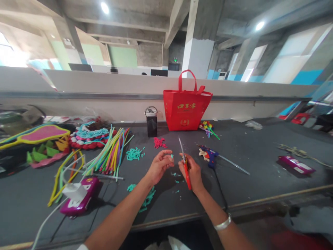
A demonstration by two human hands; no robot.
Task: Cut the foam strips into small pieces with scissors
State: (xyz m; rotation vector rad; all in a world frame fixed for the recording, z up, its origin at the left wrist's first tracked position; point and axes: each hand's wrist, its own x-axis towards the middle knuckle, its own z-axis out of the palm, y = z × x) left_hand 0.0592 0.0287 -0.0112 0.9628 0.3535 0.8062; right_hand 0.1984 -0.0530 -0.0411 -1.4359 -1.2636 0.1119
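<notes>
My left hand (pixel 158 168) is closed in a pinch, with a small teal piece (pixel 172 157) between thumb and fingertips. In my right hand (pixel 195 174) is a pair of scissors (pixel 186 175) with red handles, its blades pointing up and away from me. The two hands are a short distance apart over the dark table. Tiny teal scraps (pixel 177 181) lie below them. To the left are a pile of teal pieces (pixel 134 153) and a pink pile (pixel 159 142). Another teal pile (pixel 148 200) lies partly behind my left forearm.
A blue glue gun (pixel 212 157) with a clear stick lies at right. Behind stand a red bag (pixel 187 114) and a dark lidded container (pixel 152 125). Colourful fuzzy stems (pixel 111 152) and a purple power strip (pixel 87 194) are at left; another purple strip (pixel 296 165) is far right.
</notes>
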